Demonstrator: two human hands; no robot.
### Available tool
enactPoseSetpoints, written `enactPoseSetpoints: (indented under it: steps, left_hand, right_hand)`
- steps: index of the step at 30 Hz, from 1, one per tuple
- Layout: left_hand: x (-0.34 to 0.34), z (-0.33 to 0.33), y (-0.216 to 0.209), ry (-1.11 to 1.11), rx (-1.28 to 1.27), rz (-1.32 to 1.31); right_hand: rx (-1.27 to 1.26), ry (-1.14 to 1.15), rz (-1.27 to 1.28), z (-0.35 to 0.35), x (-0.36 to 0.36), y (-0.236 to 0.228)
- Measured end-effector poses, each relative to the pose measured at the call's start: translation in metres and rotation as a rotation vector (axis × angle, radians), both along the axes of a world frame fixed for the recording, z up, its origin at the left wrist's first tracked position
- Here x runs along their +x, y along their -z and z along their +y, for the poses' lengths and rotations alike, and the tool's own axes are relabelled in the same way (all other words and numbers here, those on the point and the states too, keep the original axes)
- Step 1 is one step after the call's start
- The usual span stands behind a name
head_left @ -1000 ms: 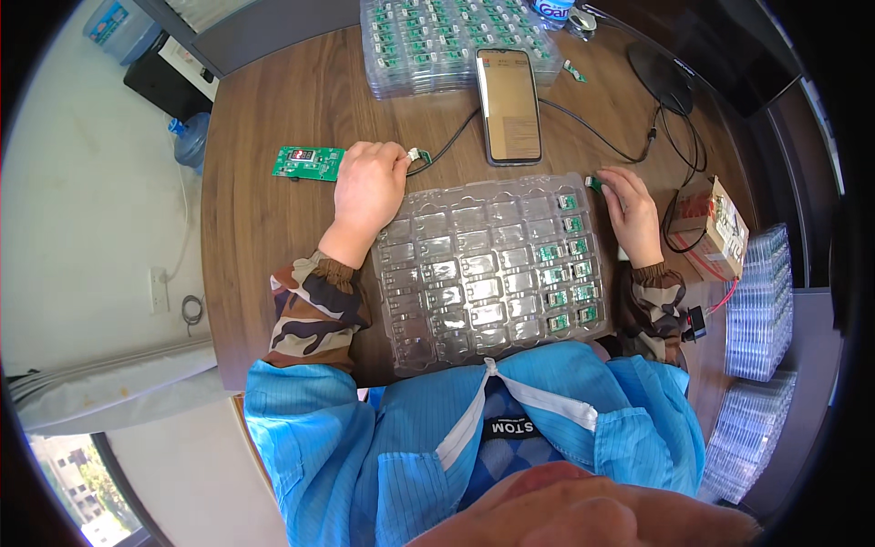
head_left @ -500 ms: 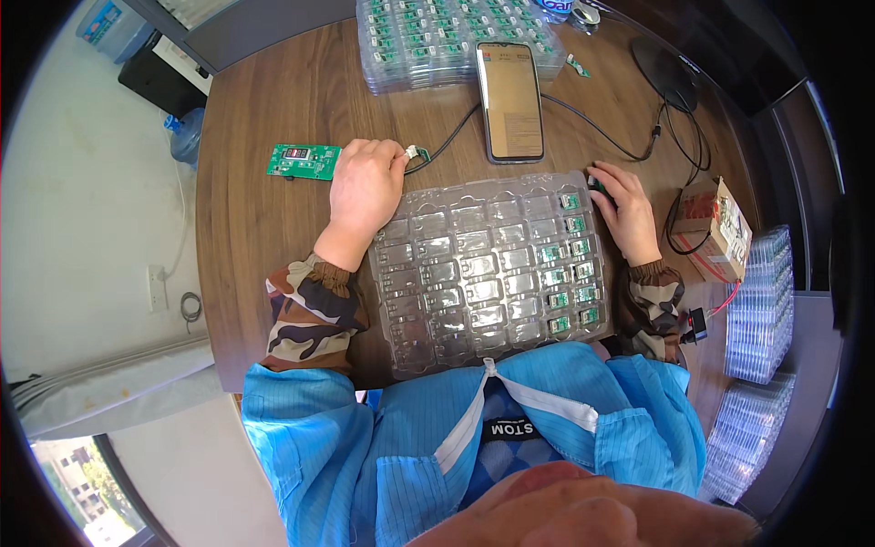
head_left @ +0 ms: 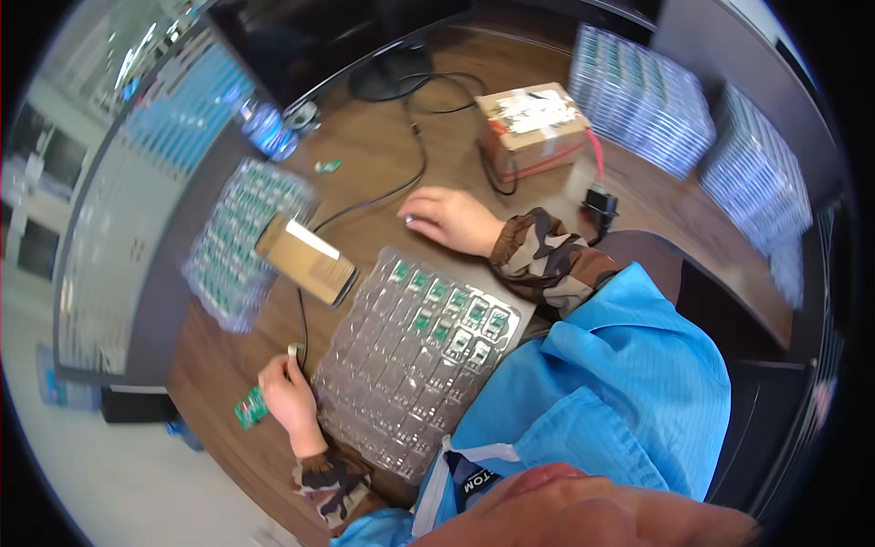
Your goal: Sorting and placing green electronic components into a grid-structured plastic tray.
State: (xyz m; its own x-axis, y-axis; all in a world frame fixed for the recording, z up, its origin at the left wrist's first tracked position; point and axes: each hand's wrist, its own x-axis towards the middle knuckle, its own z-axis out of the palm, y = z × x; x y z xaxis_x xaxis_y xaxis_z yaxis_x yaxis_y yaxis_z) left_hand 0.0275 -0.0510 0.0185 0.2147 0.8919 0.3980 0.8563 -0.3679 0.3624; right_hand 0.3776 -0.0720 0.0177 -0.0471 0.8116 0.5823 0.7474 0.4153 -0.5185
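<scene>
A wooden desk [head_left: 383, 155] carries a clear blister tray [head_left: 415, 351] in front of the person, some of its right-hand pockets filled with small green boards. A cardboard box [head_left: 530, 126] sits far right. A phone [head_left: 306, 262] lies tilted at the tray's far left. The right hand [head_left: 447, 219] rests beyond the tray, fingers loosely curled on the desk. The left hand [head_left: 290, 399], left of the tray, pinches a cable plug [head_left: 294, 351] beside a green circuit board [head_left: 249, 407].

Two hands: left hand [head_left: 290, 397], right hand [head_left: 447, 219]. One phone [head_left: 307, 261], one box [head_left: 531, 125], one bottle [head_left: 269, 130]. Roughly ten boards [head_left: 456, 319] fill the tray [head_left: 401, 383], though blur hampers counting.
</scene>
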Motion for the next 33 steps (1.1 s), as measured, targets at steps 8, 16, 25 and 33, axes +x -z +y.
enactPoseSetpoints:
  steps: [8, 16, 25, 33]
  left_hand:
    - [0.004, 0.004, 0.004, -0.008, -0.011, 0.032]
    - [-0.012, 0.012, 0.007, -0.039, -0.044, 0.032]
    - [-0.013, 0.012, 0.010, -0.039, -0.042, 0.018]
    - [-0.004, 0.006, 0.005, -0.091, -0.034, 0.033]
  right_hand:
    - [0.021, -0.115, -0.011, -0.081, 0.022, -0.030]
    - [0.105, 0.245, -0.098, -0.157, 0.144, -0.080]
    - [0.411, 1.144, -0.068, -0.181, 0.395, -0.122]
    - [-0.296, 1.416, -0.119, -0.172, 0.446, -0.094]
